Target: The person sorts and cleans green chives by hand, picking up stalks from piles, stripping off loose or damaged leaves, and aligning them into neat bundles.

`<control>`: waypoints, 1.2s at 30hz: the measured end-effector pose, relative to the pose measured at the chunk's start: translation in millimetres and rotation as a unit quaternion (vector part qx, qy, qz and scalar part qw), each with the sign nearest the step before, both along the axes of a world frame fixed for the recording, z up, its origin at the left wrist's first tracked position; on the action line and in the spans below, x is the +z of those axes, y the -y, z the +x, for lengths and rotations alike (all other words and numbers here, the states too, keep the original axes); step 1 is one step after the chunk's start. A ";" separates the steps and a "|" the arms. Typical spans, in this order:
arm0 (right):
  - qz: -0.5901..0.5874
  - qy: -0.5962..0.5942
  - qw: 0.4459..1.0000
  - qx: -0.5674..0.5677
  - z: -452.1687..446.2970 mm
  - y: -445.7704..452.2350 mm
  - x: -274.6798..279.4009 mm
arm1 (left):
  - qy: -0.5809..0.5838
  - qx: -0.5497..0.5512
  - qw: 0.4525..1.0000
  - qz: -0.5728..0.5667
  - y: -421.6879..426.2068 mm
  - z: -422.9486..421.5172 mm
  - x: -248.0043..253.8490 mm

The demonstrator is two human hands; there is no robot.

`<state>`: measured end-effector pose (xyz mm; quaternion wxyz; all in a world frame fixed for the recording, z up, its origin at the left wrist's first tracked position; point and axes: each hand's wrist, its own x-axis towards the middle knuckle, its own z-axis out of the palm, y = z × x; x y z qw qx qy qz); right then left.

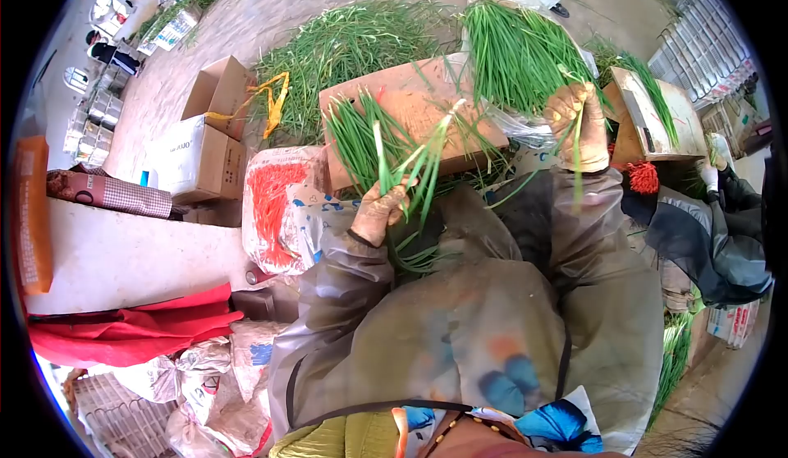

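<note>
My left hand is closed round a few green chives, their pale ends pointing up and their leaves drooping over the fingers. Farther right, my right hand pinches a few thin chive stalks, one yellowish leaf hanging down past the wrist. Between and beyond the hands lies a worn board, with a small heap of chives on its left part. A large, neat pile of chives rests on clear plastic just behind my right hand. Clear plastic sleeves cover both my arms.
Loose green leaves are heaped on the floor behind the board. Left of it are cardboard boxes and a sack with red ties. At the right, another person's dark-clothed leg is near a second board. White crates stand behind.
</note>
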<state>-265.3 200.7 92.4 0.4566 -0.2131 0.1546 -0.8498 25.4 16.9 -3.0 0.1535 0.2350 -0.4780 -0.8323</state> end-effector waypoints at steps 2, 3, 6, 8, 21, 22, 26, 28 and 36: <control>0.220 -0.192 0.946 -0.138 -21.2 -10.9 -16.2 | -0.009 -0.004 1.000 -0.007 5.6 7.1 -9.4; 0.253 -0.423 0.863 -0.112 -31.4 -10.3 -41.5 | -0.009 0.012 1.000 -0.012 5.1 8.1 -8.3; 0.350 -0.531 0.763 -0.116 -1.3 22.3 -102.8 | -0.003 0.015 1.000 -0.016 1.7 3.4 -2.5; 0.362 -0.511 0.772 -0.109 37.5 49.8 -86.6 | -0.007 -0.006 1.000 -0.005 -3.3 -1.7 2.0; 0.400 -0.659 0.592 -0.234 -1.1 89.1 -70.2 | -0.015 0.007 0.999 0.046 3.9 37.6 -2.8; 0.445 -0.663 0.529 -0.288 -14.5 85.1 -74.6 | -0.010 0.023 0.998 0.053 2.2 42.6 2.3; 0.462 -0.596 0.580 -0.310 -47.2 60.6 -86.5 | -0.062 0.076 0.993 0.068 14.8 67.7 -9.2; 0.345 -0.298 0.881 -0.125 -18.0 58.9 -62.6 | -0.015 0.117 0.993 -0.020 11.6 61.4 5.2; 0.304 -0.493 0.815 0.007 91.1 88.0 -49.8 | -0.043 0.035 0.996 -0.065 -4.9 -49.6 18.8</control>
